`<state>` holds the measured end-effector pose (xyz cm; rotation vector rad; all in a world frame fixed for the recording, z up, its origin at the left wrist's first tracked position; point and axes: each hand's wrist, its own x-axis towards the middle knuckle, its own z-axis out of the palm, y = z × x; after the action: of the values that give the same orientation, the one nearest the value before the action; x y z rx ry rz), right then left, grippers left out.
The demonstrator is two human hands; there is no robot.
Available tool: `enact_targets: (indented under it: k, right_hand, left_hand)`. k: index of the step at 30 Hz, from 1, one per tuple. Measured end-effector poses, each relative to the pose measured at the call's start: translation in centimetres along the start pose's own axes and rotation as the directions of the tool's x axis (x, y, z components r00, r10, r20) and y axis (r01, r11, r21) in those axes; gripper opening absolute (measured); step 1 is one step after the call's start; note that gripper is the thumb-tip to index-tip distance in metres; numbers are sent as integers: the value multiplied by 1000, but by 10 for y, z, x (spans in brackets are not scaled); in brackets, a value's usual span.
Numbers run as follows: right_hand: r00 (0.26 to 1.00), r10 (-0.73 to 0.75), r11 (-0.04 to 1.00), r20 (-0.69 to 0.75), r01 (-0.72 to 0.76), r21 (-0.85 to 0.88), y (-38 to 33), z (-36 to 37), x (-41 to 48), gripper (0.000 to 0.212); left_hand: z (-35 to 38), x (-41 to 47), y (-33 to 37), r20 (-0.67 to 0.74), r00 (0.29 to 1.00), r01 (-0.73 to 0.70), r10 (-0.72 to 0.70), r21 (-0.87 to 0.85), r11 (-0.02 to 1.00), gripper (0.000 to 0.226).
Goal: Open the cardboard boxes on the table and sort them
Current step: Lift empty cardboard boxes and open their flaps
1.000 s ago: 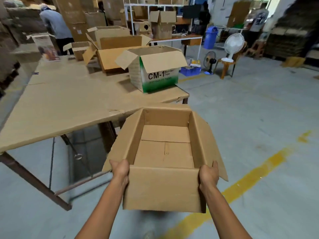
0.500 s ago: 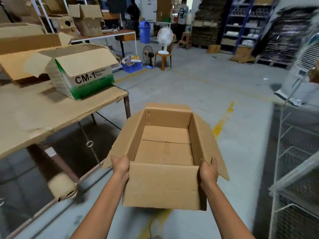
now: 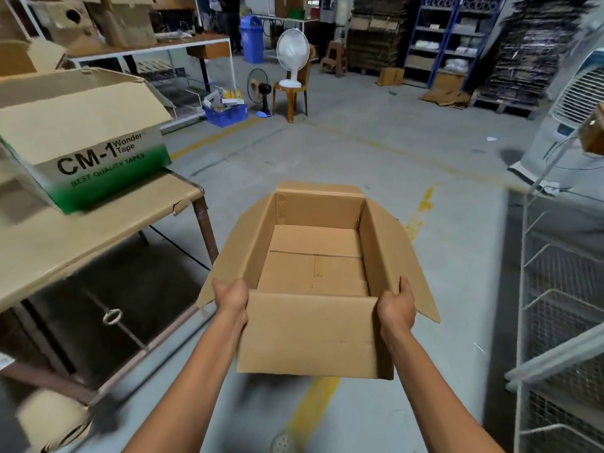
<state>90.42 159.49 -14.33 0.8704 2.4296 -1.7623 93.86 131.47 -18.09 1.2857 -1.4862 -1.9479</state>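
Warehouse floor (image 3: 376, 152); left hand (image 3: 230, 297), right hand (image 3: 397, 307) grip open cardboard box (image 3: 310, 335) at near corners, beside table (image 3: 98, 230)

The person has turned right with the box (image 3: 310, 331), so the bench (image 3: 98, 230) and the CM-1 box (image 3: 81, 142), a second ago ahead and filling the left half of the view, now sit at the left edge, with only the bench's corner showing. A wire rack (image 3: 562, 289) and a white cooler (image 3: 575, 103) have come in on the right. The fan (image 3: 292, 57) has shifted from upper right to top centre, and the yellow floor line (image 3: 310, 410) now runs under the box.
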Motion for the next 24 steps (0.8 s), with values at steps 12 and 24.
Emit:
enact_targets:
  k: [12, 24]
  right_hand:
    - [998, -28, 999, -65, 27, -22, -83, 73, 146, 62]
    - [987, -124, 990, 98, 130, -57, -198, 149, 377, 59]
  left_hand:
    - [142, 105, 45, 23, 999, -49, 46, 170, 984, 71]
    - [334, 218, 73, -74, 993, -68, 92, 279, 958, 85]
